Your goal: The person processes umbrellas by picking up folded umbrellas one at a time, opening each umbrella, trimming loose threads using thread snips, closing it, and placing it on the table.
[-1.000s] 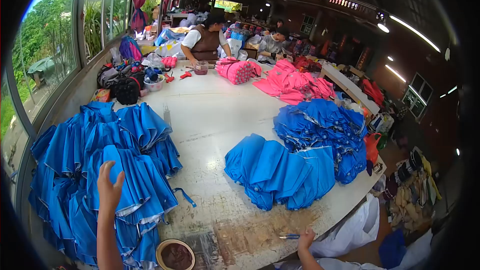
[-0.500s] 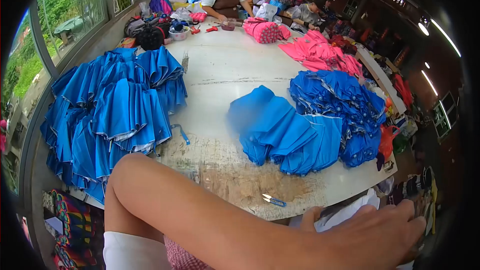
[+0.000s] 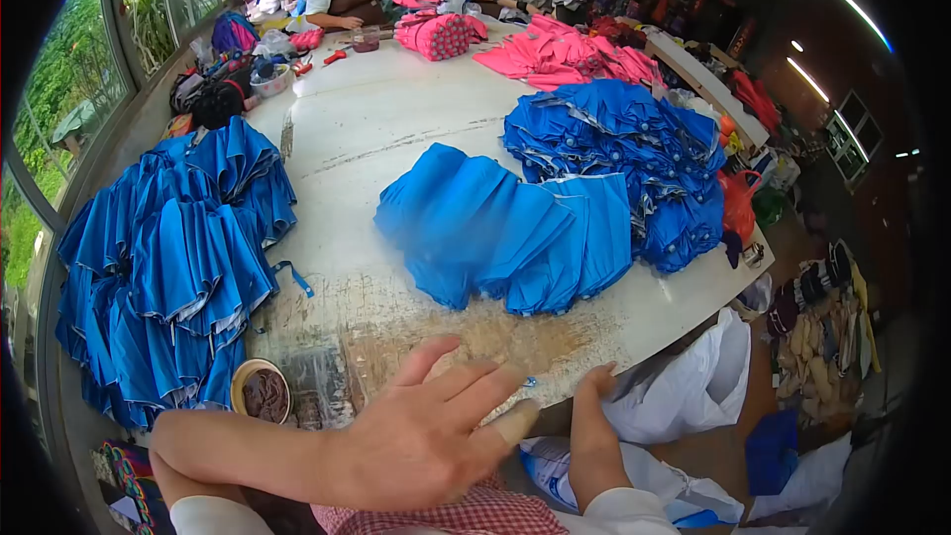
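My left hand (image 3: 436,426) reaches over the front table edge with its fingers spread and nothing in them. A pale covering wraps one fingertip. Just beyond those fingers, a small blue piece of the thread snips (image 3: 531,381) shows; the rest is hidden. My right hand (image 3: 594,382) is at the table edge, beside a white plastic bag (image 3: 684,386); its fingers are mostly hidden, so their grip is unclear. Ahead of both hands lies a fanned row of blue umbrellas (image 3: 495,228). Another heap of blue umbrellas (image 3: 188,258) is on the left.
A blue umbrella pile (image 3: 614,149) lies at the right, with pink umbrellas (image 3: 565,50) behind. A round tub of dark stuff (image 3: 262,391) stands near my left forearm. A blue strap (image 3: 292,277) lies on the worn table (image 3: 347,129). Other people sit at the far end.
My left hand has come back leftward from the white bag at the lower right, its fingers now spread. The view has shifted, bringing the round tub and my right forearm into sight.
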A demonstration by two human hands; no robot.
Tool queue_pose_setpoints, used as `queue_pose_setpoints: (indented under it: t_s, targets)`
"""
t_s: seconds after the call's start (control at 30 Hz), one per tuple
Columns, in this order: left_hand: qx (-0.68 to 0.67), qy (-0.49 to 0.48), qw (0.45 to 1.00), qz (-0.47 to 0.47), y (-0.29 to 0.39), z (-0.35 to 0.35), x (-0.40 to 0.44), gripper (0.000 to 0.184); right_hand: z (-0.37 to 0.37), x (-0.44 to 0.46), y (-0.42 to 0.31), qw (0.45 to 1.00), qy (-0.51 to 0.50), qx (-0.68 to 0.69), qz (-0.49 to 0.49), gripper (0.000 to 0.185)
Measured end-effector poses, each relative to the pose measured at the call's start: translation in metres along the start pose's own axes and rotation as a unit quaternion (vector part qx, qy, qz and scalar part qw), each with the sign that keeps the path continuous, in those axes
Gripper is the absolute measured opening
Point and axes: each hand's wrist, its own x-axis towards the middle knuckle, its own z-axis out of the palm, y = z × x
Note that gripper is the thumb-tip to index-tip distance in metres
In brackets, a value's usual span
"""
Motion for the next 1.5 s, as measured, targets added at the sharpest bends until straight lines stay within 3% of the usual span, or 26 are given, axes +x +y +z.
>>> queue_pose_setpoints:
  t_s: [0.03, 0.07, 0.1, 0.13, 0.17, 0.2, 0.33, 0.43, 0.53, 1.5]
  targets:
    - [0.141, -0.05, 0.988, 0.034, -0.012, 0.018, -0.013, 0.025, -0.007, -0.008, -0.002, 1.0, 0.002, -0.007, -0.002, 0.062]
    - [0.187, -0.143, 0.969, 0.073, -0.032, 0.04, -0.038, 0.017, -0.009, -0.011, -0.003, 1.0, 0.0, -0.014, 0.002, 0.062]
    - [0.142, -0.374, 0.916, 0.026, -0.04, 0.048, -0.068, 0.013, -0.01, -0.012, -0.004, 1.0, -0.002, -0.021, 0.005, 0.061]
    - [0.085, -0.562, 0.821, -0.051, -0.043, 0.059, -0.098, 0.013, -0.01, -0.013, -0.006, 1.0, -0.004, -0.028, 0.008, 0.061]
    - [-0.022, -0.661, 0.743, -0.103, -0.042, 0.063, -0.126, 0.016, -0.009, -0.014, -0.006, 1.0, 0.004, -0.027, 0.007, 0.061]
    - [-0.102, -0.701, 0.688, -0.157, -0.047, 0.07, -0.149, 0.016, -0.008, -0.014, -0.005, 1.0, 0.012, -0.026, 0.005, 0.061]
    - [-0.199, -0.467, 0.801, -0.318, -0.078, 0.107, -0.186, 0.016, -0.004, -0.01, -0.005, 0.999, 0.021, -0.034, 0.021, 0.06]
    - [-0.218, -0.387, 0.82, -0.36, -0.089, 0.123, -0.188, 0.016, -0.007, -0.016, -0.007, 0.999, 0.021, -0.04, 0.008, 0.06]
    - [-0.225, -0.379, 0.82, -0.365, -0.094, 0.127, -0.189, 0.016, -0.008, -0.021, -0.008, 0.999, 0.035, 0.013, -0.01, 0.06]
    - [-0.254, -0.376, 0.813, -0.364, -0.115, 0.148, -0.192, 0.017, -0.01, -0.022, -0.007, 0.999, 0.017, 0.012, -0.028, 0.064]
